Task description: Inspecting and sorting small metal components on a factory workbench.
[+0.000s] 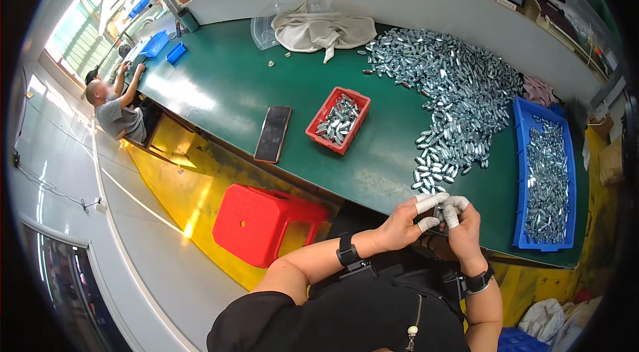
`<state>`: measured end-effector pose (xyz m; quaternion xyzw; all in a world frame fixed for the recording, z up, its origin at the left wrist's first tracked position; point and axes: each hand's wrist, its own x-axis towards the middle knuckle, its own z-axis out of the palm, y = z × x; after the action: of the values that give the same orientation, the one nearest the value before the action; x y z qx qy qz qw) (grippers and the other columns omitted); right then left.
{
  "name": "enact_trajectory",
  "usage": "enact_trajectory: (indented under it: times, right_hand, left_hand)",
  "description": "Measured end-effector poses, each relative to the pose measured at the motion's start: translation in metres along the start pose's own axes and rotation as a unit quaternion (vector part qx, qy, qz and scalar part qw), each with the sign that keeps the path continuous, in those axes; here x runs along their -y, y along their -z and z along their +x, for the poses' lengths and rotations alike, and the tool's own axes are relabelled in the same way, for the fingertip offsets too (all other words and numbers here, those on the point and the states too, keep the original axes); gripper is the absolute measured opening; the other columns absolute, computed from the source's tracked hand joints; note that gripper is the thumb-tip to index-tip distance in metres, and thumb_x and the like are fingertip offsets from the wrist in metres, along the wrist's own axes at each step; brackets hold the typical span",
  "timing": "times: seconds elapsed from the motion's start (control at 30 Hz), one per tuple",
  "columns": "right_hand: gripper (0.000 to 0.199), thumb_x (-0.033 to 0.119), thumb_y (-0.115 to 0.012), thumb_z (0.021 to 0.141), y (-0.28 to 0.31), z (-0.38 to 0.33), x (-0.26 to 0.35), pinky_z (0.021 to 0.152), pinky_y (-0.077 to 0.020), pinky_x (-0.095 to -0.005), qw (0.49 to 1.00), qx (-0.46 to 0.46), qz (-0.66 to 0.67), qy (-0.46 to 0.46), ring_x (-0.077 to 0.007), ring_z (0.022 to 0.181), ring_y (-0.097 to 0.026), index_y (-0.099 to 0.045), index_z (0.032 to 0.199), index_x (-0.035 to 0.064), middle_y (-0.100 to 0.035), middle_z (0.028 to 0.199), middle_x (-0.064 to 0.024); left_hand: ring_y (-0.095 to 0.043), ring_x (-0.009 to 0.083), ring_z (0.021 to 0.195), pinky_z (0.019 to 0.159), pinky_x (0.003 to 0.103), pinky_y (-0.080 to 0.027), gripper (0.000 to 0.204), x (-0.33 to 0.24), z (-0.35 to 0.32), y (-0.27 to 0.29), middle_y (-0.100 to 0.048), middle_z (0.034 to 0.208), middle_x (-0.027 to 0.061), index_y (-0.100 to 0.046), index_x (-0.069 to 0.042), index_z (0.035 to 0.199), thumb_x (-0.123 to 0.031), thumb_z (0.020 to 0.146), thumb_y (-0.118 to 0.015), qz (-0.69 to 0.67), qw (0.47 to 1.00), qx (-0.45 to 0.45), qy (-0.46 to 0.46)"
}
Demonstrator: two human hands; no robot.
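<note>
At the table's near edge, my left hand (402,224) and my right hand (465,231) meet, their fingertips wrapped in white covers. Pinched between them is a small shiny metal piece (438,212), mostly hidden by the fingers; its exact kind does not show. Just beyond my hands starts a large spread of similar small silvery metal pieces (459,109), reaching back to the far side of the table. A red tray (310,132) with more of these pieces stands to the left. On the right lies a long blue tray (521,212), also filled with small metal pieces.
The green table (229,79) carries a dark flat phone-like slab (273,134), a pale cloth (323,29) and a small blue bin (176,53). A red stool (256,222) stands left of me. Other people (120,112) sit at the far left and behind the grey partition (426,2).
</note>
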<state>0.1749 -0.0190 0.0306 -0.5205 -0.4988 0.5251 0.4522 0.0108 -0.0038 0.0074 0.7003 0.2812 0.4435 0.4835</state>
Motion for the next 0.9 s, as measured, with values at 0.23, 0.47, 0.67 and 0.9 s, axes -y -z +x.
enact_trajectory:
  times: [0.23, 0.47, 0.67, 0.9]
  right_hand:
    - [0.012, 0.014, -0.053, 0.092, -0.011, 0.004, -0.015, 0.058, -0.0407, -0.0209, 0.992, -0.021, -0.066, 0.102, -0.0073, 0.063, -0.048, -0.048, 0.085, 0.0049, -0.051, 0.072, 0.0000]
    - [0.008, 0.009, -0.049, 0.091, 0.084, 0.012, 0.002, 0.067, -0.0446, -0.0271, 0.923, -0.228, -0.248, 0.186, -0.0136, 0.075, -0.053, -0.052, 0.094, 0.0023, -0.056, 0.091, -0.0056]
    - [0.026, 0.008, -0.056, 0.087, 0.117, 0.026, -0.008, 0.080, -0.0464, -0.0281, 0.806, -0.308, -0.479, 0.165, -0.0182, 0.091, -0.058, -0.055, 0.112, 0.0024, -0.060, 0.105, -0.0104]
    - [0.018, 0.004, -0.059, 0.081, 0.020, 0.033, -0.039, 0.069, -0.0462, -0.0319, 0.894, -0.027, -0.414, 0.169, -0.0204, 0.078, -0.058, -0.061, 0.099, 0.0021, -0.060, 0.087, -0.0096]
  left_hand:
    - [-0.057, 0.0147, 0.081, 0.073, 0.028, -0.048, 0.037, 0.005, 0.004, -0.008, -0.059, 0.091, 0.0077, -0.045, -0.001, 0.125, -0.005, 0.089, -0.053, -0.045, 0.996, -0.004, 0.073]
    - [-0.049, 0.0091, 0.059, 0.053, 0.021, -0.040, 0.038, 0.057, -0.009, 0.042, -0.054, 0.079, 0.0063, -0.047, -0.001, 0.117, -0.032, 0.097, -0.038, -0.229, 0.910, -0.214, 0.272]
    - [-0.051, 0.0088, 0.066, 0.057, 0.022, -0.042, 0.033, 0.048, -0.003, 0.042, -0.054, 0.093, 0.0073, -0.041, -0.001, 0.126, -0.013, 0.095, -0.043, -0.260, 0.901, -0.235, 0.256]
    - [-0.051, 0.0083, 0.070, 0.062, 0.020, -0.042, 0.040, 0.035, -0.007, 0.031, -0.055, 0.098, 0.0055, -0.038, -0.003, 0.131, -0.006, 0.092, -0.048, -0.232, 0.931, -0.181, 0.216]
